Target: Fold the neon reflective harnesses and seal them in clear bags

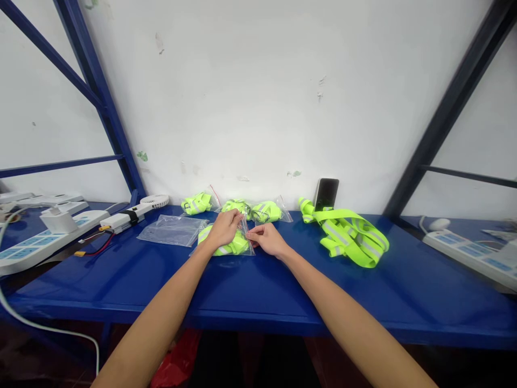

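My left hand (pixel 224 228) and my right hand (pixel 266 240) meet over a clear plastic bag (pixel 247 242) on the blue table (pixel 258 285). Both pinch its upper edge. Inside the bag, a folded neon-yellow reflective vest (pixel 230 245) shows below my left hand, partly hidden by it. Just beyond my hands lie several more neon-yellow bundles in clear bags, including one (pixel 196 203) at the far left. To the right, a loose reflective vest (pixel 347 237) lies in a tangle of straps.
A flat clear plastic bag (pixel 173 230) lies left of my hands. A smartphone (pixel 326 194) leans on the wall. A white fan (pixel 137 210) and a power strip (pixel 42 242) with wires sit left; another power strip (pixel 464 252) sits right. Blue shelf uprights (pixel 107 116) flank the table.
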Demonstrator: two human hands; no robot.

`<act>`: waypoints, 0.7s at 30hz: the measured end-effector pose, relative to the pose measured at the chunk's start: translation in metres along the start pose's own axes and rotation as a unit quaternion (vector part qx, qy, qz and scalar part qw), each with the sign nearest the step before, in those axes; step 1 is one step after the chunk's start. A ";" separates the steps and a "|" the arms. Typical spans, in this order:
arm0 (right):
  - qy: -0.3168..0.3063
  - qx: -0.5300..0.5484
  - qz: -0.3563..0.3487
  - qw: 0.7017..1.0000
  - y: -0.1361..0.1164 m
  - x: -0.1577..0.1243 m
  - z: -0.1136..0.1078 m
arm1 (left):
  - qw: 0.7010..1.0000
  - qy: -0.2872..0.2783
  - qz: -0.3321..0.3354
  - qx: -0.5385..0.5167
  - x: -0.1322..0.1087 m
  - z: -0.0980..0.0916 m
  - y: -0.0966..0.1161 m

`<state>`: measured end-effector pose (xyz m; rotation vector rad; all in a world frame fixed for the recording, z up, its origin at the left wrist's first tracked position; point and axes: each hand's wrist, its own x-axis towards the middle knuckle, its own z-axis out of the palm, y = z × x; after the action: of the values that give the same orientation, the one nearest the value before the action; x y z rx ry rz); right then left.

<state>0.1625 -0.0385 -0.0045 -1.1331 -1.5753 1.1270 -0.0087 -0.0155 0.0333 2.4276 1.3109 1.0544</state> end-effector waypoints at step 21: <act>0.052 -0.134 -0.123 0.982 0.000 -0.002 0.012 | 0.997 0.004 -0.006 0.070 0.001 0.003 0.005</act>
<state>0.1517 -0.0427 -0.0075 -1.1130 -1.7645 0.6972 -0.0035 -0.0176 0.0342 2.5149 1.4459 1.0030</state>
